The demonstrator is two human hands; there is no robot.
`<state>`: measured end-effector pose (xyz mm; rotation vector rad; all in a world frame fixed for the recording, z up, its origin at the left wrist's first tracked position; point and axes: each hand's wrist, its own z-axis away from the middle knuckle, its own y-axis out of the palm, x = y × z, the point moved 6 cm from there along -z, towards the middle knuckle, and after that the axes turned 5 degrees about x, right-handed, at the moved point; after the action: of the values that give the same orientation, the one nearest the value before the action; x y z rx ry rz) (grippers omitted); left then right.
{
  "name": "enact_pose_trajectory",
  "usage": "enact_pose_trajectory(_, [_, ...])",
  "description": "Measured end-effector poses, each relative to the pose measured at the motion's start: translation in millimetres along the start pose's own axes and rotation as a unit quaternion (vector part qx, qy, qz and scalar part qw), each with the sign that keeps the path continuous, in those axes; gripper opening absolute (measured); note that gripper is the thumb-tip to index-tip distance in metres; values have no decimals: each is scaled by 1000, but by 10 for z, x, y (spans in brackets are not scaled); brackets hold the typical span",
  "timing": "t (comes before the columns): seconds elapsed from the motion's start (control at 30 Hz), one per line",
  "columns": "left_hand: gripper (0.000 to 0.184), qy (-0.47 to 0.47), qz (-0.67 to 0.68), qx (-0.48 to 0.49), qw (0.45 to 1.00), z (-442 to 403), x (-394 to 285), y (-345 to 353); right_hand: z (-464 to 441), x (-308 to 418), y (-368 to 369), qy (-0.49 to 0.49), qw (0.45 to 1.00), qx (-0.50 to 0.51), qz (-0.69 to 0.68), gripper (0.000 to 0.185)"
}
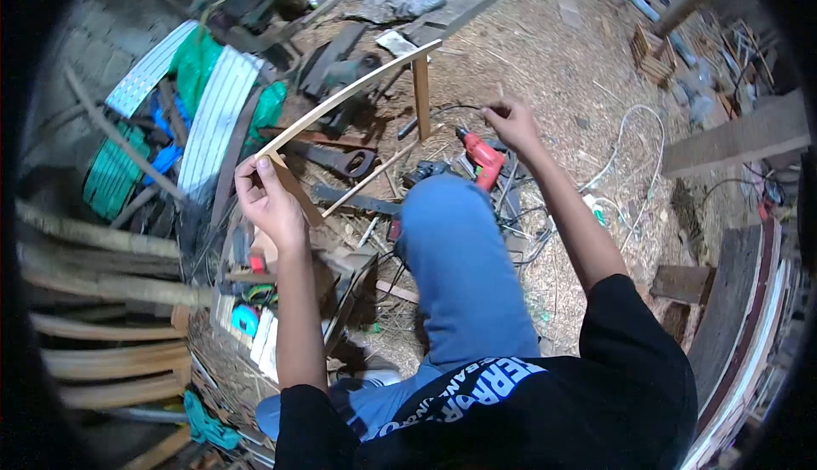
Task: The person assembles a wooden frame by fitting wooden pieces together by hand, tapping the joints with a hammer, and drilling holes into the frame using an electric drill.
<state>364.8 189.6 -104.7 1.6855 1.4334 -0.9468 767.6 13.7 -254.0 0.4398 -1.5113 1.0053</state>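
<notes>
My left hand (271, 196) grips the near left corner of a rectangular wooden frame (349, 91), thumb on top of the joint. The frame is made of thin wood strips and stands tilted up, its far end beyond my knee. My right hand (513, 124) is raised to the right of the frame, apart from it, with fingers pinched together. A small pale sliver shows at those fingertips, too small to name. Just below my right hand lies a red power drill (483, 162). Behind the frame is a handsaw (340, 160).
Sawdust and wood shavings cover the floor (545, 53). A white cord (625, 121) loops at right. A turquoise tape measure (245, 320) lies at lower left. Long wood pieces (111, 279) are stacked at left, and planks (732, 300) stand at right.
</notes>
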Motion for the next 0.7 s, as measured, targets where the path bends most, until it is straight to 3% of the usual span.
enact_pose_trajectory(0.03, [12, -28, 0, 21, 999, -45, 142, 154, -53, -498, -34, 40, 998, -35, 44, 32])
enact_pose_trajectory(0.07, [12, -11, -7, 43, 999, -93, 280, 306, 27, -837, -12, 64, 997, -49, -9, 36])
enact_pose_trajectory(0.13, [11, 23, -18, 85, 996, -130, 632, 598, 96, -1797, 136, 157, 986, -45, 24, 30])
enact_pose_trajectory(0.23, [10, -39, -25, 126, 991, -5, 1055, 981, 377, -2437, 414, 226, 973, -27, 49, 38])
enact_pose_trajectory(0.27, [10, -54, -31, 143, 988, 60, 1147, 1094, 492, -2648, 464, 317, 945, 11, 80, 47])
enact_pose_trajectory(0.33, [12, -79, -37, 157, 984, 157, 1334, 1239, 609, -2772, 688, 334, 942, 4, -22, 37])
enact_pose_trajectory(0.43, [14, -125, -49, 160, 978, 263, 1620, 1301, 603, -2975, 1031, 327, 925, -61, -183, 37])
enact_pose_trajectory(0.53, [14, -131, -60, 155, 977, 322, 1748, 1303, 513, -3082, 1129, 330, 923, -98, -170, 31])
enact_pose_trajectory(0.57, [14, -128, -66, 153, 978, 333, 1792, 1286, 493, -3095, 1152, 319, 924, -94, -189, 39])
enact_pose_trajectory(0.7, [16, -115, -73, 127, 983, 251, 1917, 1166, 421, -3189, 1195, 292, 929, -121, -191, 41])
